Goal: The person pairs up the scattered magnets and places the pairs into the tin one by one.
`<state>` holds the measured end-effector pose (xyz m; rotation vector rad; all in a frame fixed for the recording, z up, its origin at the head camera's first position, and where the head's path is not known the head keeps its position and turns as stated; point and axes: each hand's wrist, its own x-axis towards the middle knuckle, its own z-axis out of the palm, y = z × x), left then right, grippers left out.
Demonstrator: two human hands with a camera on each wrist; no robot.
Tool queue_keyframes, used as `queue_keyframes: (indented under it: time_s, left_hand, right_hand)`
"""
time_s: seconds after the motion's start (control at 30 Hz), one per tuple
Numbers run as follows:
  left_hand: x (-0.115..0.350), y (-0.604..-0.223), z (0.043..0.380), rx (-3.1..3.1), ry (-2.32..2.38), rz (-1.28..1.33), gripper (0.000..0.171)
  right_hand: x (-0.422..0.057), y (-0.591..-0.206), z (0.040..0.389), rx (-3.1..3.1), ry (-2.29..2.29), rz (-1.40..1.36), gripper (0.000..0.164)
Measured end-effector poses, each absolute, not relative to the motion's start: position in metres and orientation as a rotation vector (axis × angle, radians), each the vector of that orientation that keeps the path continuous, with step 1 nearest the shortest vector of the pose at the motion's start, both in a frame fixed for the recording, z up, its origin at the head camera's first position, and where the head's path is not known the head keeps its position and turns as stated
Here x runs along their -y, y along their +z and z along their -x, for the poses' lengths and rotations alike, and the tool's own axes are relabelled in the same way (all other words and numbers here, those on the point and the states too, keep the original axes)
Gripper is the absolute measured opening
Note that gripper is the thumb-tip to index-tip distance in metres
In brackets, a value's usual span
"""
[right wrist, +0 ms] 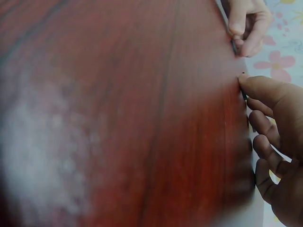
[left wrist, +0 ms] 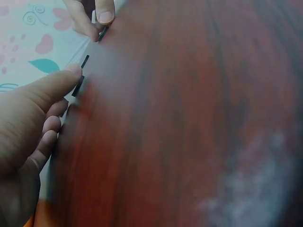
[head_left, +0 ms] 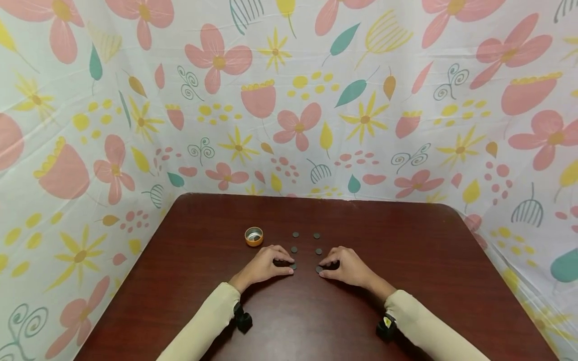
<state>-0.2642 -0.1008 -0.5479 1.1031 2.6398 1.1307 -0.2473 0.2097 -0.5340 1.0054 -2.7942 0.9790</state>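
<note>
Head view: at the table (head_left: pixel 289 321), the left hand (head_left: pixel 264 264) pinches one dark disc (head_left: pixel 293 266), the right hand (head_left: pixel 346 267) a matching disc (head_left: pixel 318 269); both probably light, rigid, slippery, best held by the rim. Beyond lie four more discs (head_left: pixel 318 251), alongside an orange tin (head_left: pixel 254 242).

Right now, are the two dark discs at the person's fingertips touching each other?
Apart. The head view shows bare tabletop between the left disc, at the left hand, and the right disc, at the right hand.
</note>
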Motion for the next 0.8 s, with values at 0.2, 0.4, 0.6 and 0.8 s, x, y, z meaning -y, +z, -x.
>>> queue_keyframes:
  time_s: [0.2, 0.4, 0.6, 0.8]
  left_hand:
    - [0.097, -0.547, 0.265, -2.632, 1.14, -1.094, 0.026]
    - [0.097, -0.547, 0.267, -2.637, 1.14, -1.07, 0.026]
    - [0.092, -0.545, 0.268, -2.65, 1.092, -1.098, 0.022]
    - [0.082, -0.544, 0.268, -2.641, 1.078, -1.068, 0.017]
  right_hand:
    - [-0.208, -0.534, 0.246, 2.766, 1.001, -1.015, 0.018]
    - [-0.207, -0.533, 0.247, 2.753, 0.995, -1.044, 0.015]
    - [-0.204, -0.533, 0.248, 2.745, 0.97, -1.059, 0.014]
    - [-0.199, -0.531, 0.249, 2.764, 0.969, -1.059, 0.015]
